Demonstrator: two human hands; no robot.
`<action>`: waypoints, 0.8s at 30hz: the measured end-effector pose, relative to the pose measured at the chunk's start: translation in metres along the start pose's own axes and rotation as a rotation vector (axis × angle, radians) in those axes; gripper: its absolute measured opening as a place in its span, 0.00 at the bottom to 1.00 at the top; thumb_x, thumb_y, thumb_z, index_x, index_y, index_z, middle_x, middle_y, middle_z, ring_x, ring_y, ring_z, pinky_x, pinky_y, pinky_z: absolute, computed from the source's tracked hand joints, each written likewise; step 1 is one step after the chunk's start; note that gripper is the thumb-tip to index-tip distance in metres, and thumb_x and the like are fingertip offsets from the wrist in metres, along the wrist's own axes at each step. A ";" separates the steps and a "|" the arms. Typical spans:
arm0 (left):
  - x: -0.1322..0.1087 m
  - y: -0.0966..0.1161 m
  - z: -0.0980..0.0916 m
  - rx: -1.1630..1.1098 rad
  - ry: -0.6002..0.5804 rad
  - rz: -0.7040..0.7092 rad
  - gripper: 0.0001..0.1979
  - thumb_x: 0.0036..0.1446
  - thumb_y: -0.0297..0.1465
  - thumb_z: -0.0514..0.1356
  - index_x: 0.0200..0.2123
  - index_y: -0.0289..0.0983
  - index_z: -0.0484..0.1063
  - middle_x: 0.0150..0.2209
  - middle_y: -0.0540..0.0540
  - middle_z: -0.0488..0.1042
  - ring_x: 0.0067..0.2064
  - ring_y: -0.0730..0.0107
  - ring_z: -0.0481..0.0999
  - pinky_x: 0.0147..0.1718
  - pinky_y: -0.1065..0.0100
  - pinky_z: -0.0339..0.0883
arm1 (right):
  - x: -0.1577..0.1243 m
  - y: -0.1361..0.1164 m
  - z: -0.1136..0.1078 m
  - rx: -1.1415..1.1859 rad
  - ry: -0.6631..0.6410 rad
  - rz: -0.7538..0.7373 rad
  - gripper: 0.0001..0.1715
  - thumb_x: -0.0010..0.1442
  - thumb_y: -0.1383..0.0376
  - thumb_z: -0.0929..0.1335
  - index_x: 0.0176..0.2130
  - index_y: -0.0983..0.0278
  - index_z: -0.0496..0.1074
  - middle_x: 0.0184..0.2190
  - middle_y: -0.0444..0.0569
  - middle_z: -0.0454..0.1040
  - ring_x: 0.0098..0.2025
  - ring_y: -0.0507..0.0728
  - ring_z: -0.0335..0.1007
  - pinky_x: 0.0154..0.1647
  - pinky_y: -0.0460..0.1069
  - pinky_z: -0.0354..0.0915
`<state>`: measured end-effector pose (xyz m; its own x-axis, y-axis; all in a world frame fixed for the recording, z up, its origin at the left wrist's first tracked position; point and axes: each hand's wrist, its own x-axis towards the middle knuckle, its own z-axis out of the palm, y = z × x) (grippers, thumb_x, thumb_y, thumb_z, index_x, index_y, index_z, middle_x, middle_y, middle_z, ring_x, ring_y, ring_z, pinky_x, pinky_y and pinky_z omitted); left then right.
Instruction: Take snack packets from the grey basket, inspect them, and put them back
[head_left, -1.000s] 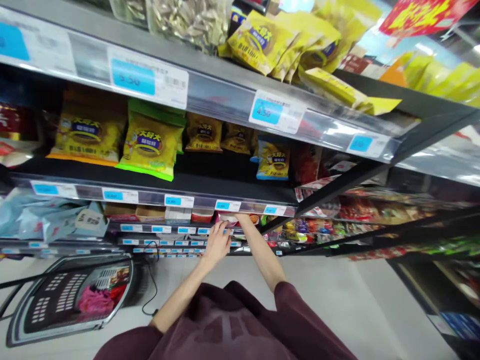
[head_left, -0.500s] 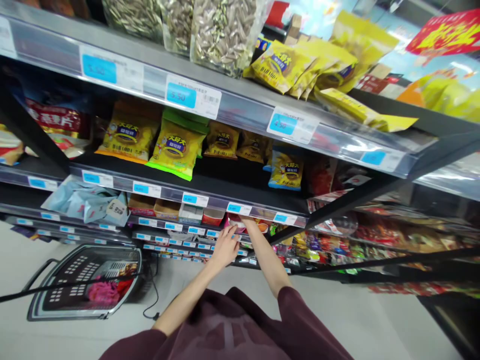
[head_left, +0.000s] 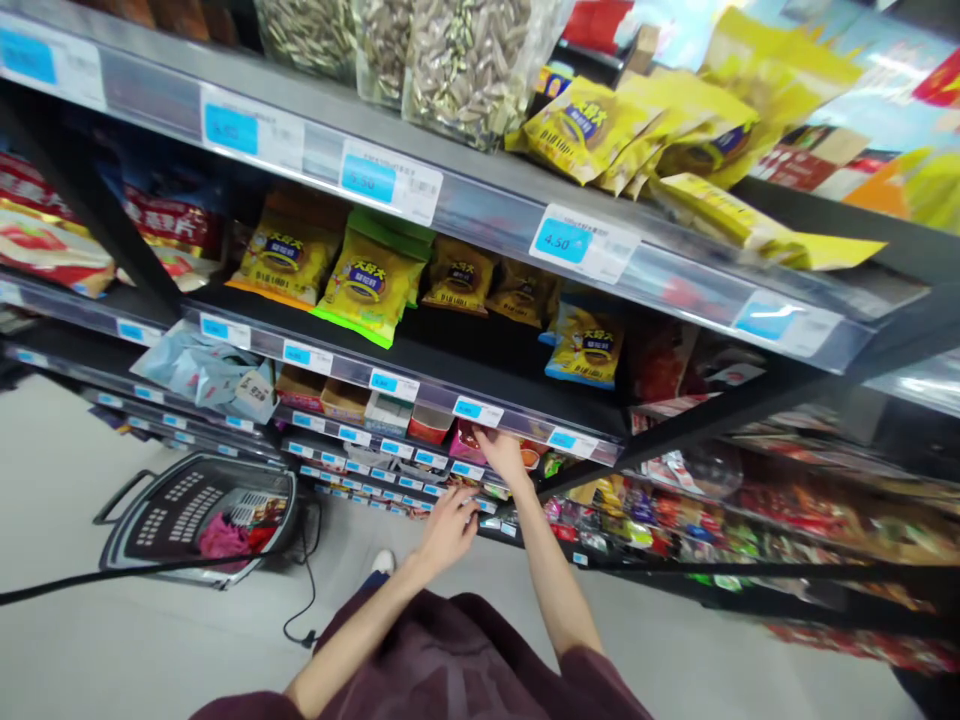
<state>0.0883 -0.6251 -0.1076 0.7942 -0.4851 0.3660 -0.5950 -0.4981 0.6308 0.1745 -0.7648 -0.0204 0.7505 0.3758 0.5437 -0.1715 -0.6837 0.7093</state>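
Note:
My right hand point(head_left: 496, 450) reaches over the front of a pink box point(head_left: 463, 440) on the shelf below the snack bags. Its fingertips are down at the box opening, and whether they grip anything is hidden. My left hand point(head_left: 451, 525) hovers lower and to the left, before the lower price-tag rails. Its fingers are loosely bent and apart, with nothing visible in them. A red box point(head_left: 430, 426) sits just left of the pink one. On the shelf above lie yellow snack bags, among them a green-edged bag point(head_left: 373, 280) and a blue-edged bag point(head_left: 587, 345).
A grey shopping basket point(head_left: 161, 515) with pink and red items stands on the floor at left. A black cable point(head_left: 306, 590) lies beside it. Light-blue packets point(head_left: 214, 370) rest on the left shelf. The upper shelf's edge point(head_left: 480, 235) juts out above my hands.
My right hand has drawn out from under the shelf edge and now shows at the pink box. My left hand has dropped away from the box. The view has shifted slightly.

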 end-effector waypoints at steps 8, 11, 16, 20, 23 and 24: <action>-0.066 0.031 0.031 0.034 -0.287 -0.243 0.09 0.61 0.28 0.52 0.38 0.38 0.72 0.40 0.45 0.75 0.43 0.63 0.74 0.45 0.64 0.67 | -0.153 -0.022 -0.014 2.066 -0.433 0.867 0.19 0.58 0.54 0.69 0.39 0.67 0.73 0.33 0.54 0.78 0.33 0.58 0.76 0.36 0.51 0.72; -0.096 0.051 0.041 0.114 -0.337 -0.356 0.10 0.62 0.28 0.52 0.41 0.38 0.72 0.43 0.43 0.75 0.47 0.60 0.74 0.47 0.62 0.66 | -0.207 -0.049 -0.030 2.184 -0.674 0.900 0.23 0.53 0.50 0.71 0.39 0.67 0.72 0.31 0.55 0.78 0.29 0.59 0.75 0.31 0.51 0.70; -0.161 0.098 0.049 0.219 -0.409 -0.475 0.11 0.59 0.29 0.54 0.45 0.37 0.70 0.47 0.40 0.75 0.50 0.55 0.73 0.49 0.57 0.67 | -0.271 -0.084 -0.075 2.335 -0.974 0.637 0.24 0.55 0.50 0.70 0.39 0.67 0.72 0.33 0.57 0.78 0.35 0.61 0.76 0.37 0.51 0.71; -0.210 0.135 0.054 0.295 -0.476 -0.600 0.10 0.58 0.31 0.54 0.41 0.35 0.72 0.42 0.39 0.77 0.46 0.53 0.76 0.46 0.55 0.69 | -0.286 -0.100 -0.108 2.413 -1.049 0.272 0.21 0.58 0.51 0.68 0.39 0.67 0.73 0.32 0.55 0.78 0.32 0.60 0.75 0.36 0.52 0.71; -0.232 0.147 0.064 0.318 -0.604 -0.625 0.11 0.58 0.34 0.55 0.37 0.35 0.74 0.37 0.39 0.78 0.40 0.53 0.78 0.42 0.54 0.71 | -0.275 -0.106 -0.126 2.374 -0.961 0.020 0.17 0.60 0.54 0.67 0.37 0.64 0.75 0.31 0.53 0.78 0.33 0.59 0.75 0.35 0.51 0.70; -0.235 0.147 0.067 0.330 -0.631 -0.605 0.11 0.58 0.34 0.55 0.37 0.34 0.74 0.36 0.38 0.78 0.39 0.53 0.78 0.42 0.53 0.70 | -0.269 -0.105 -0.130 2.351 -0.924 -0.028 0.15 0.60 0.55 0.66 0.37 0.64 0.75 0.32 0.52 0.78 0.34 0.59 0.75 0.36 0.50 0.70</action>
<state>-0.1940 -0.6328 -0.1464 0.8241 -0.3286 -0.4613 -0.1839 -0.9256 0.3309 -0.0925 -0.7128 -0.1833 0.7978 0.5913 -0.1178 -0.0132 -0.1781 -0.9839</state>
